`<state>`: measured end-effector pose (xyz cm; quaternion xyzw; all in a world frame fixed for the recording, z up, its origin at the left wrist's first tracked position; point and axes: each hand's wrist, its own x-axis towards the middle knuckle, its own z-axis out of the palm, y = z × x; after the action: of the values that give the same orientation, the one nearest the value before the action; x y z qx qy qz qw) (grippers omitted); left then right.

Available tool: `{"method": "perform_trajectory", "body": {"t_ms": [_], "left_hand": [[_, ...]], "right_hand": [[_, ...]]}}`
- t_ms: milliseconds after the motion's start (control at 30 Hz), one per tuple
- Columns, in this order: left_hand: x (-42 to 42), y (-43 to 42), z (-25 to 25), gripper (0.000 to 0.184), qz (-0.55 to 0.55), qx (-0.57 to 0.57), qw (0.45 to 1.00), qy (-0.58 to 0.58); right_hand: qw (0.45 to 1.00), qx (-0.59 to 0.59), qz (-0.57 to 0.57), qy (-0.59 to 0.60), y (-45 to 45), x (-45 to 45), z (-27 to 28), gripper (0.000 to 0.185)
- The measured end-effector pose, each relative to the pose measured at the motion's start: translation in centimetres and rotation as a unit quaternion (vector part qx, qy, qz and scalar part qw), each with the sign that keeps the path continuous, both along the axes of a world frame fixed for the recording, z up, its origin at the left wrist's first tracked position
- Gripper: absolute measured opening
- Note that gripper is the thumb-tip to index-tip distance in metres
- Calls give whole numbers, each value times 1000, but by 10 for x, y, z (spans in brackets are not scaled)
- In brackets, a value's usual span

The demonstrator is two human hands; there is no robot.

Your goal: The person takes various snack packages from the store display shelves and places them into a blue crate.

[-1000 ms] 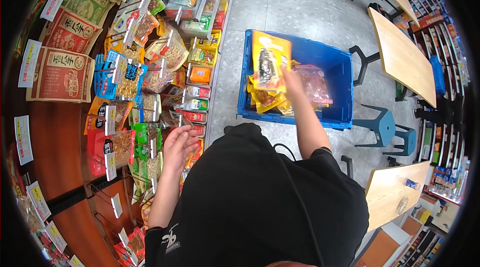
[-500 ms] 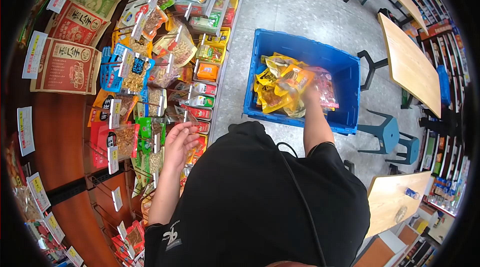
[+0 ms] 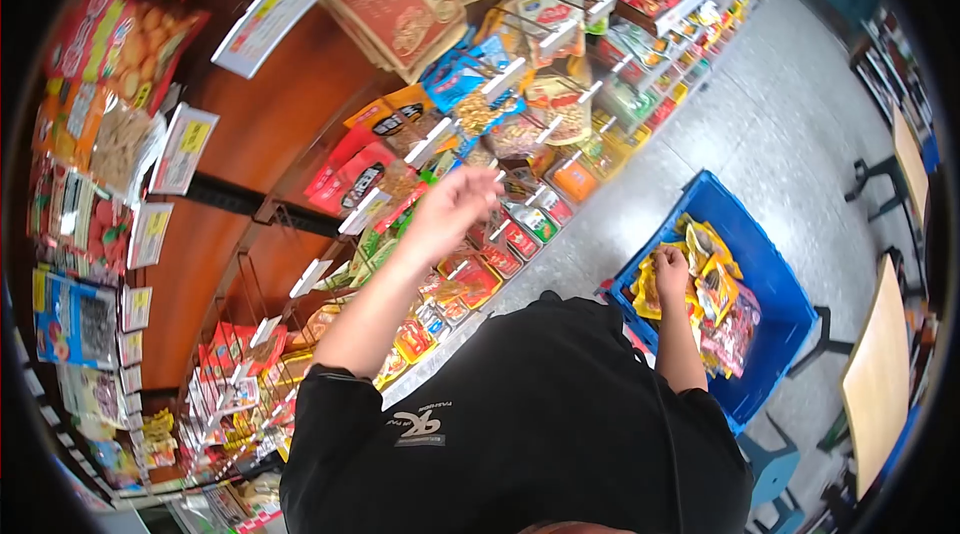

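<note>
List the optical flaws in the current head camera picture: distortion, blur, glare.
Head view: a dark round border swallows the corners, and the wide lens stretches the scene near the rim; the left hand looks softly smeared, probably by motion; pale light reflects off the grey floor; small print on the shelf price tags is too soft to read.

Over at eleven o'clock, I can read 瓜子 on a brown paper bag (image 3: 380, 14); the price tags (image 3: 265, 22) and small lettering (image 3: 420, 441) on the black shirt (image 3: 570, 424), near six, stay illegible.
</note>
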<state>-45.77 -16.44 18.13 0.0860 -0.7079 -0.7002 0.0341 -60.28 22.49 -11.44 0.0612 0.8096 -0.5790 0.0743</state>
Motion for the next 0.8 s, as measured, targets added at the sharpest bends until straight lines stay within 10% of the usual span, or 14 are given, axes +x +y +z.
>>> {"method": "perform_trajectory", "body": {"t_ms": [267, 667, 767, 800], "left_hand": [[-26, -80, 116, 46, 258, -215, 929, 154], [-108, -159, 131, 111, 306, -270, 890, 202], [-118, -152, 142, 105, 241, -166, 924, 247], [-124, -147, 143, 66, 274, -147, 910, 276]], "right_hand": [[997, -28, 58, 50, -18, -14, 13, 11], [994, -108, 15, 1, -7, 32, 16, 8], [997, -76, -17, -10, 12, 42, 22, 10], [997, -74, -24, -6, 22, 44, 18, 12]]}}
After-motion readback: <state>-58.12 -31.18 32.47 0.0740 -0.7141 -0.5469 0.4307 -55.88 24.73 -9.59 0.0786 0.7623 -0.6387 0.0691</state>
